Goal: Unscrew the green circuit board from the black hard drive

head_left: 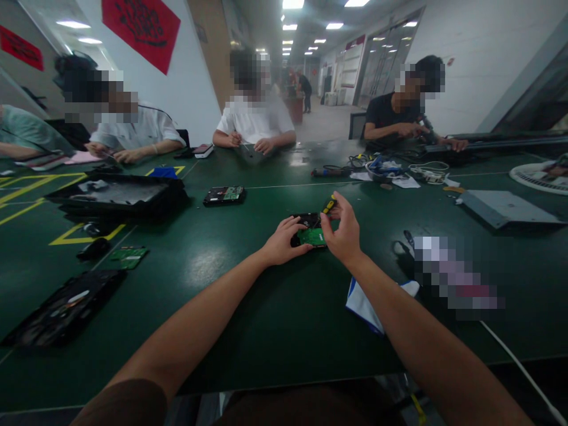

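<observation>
A black hard drive with a green circuit board [312, 235] lies on the dark green table [248, 307] in front of me. My left hand [284, 241] curls round its left edge and steadies it. My right hand [341, 232] is closed on a screwdriver with a yellow and black handle [329, 205], whose tip points down at the drive's right side.
A second hard drive [224, 195] lies further back. An opened black laptop case [118, 195] and loose parts [62, 307] sit at the left. A white and blue cloth [364, 303] lies under my right forearm. Three people work across the table, with cables and tools [386, 168].
</observation>
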A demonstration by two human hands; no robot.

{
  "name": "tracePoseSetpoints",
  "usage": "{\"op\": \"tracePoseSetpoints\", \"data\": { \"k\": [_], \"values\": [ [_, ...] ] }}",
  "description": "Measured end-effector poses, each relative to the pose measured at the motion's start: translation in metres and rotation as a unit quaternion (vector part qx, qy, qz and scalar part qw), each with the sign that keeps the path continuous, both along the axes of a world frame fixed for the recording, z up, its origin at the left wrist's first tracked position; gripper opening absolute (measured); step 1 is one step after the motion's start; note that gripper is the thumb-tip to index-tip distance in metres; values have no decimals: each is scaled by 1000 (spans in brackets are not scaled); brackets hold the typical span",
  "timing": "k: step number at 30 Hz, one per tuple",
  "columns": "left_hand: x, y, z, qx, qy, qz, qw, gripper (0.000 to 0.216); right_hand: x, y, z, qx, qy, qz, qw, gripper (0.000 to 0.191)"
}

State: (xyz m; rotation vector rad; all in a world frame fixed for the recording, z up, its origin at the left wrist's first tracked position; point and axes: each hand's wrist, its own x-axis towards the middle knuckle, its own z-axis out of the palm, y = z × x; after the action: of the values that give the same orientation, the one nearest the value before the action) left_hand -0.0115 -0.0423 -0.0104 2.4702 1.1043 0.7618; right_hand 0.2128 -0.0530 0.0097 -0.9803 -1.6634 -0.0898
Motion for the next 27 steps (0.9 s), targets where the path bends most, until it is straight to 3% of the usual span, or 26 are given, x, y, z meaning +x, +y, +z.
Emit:
{"op": "tracePoseSetpoints", "data": {
  "k": [27],
  "values": [
    [-1,-4,3,0,25,-6,1000,66,0,1,0,-3,-3,-3,1000,65]
  ]
}}
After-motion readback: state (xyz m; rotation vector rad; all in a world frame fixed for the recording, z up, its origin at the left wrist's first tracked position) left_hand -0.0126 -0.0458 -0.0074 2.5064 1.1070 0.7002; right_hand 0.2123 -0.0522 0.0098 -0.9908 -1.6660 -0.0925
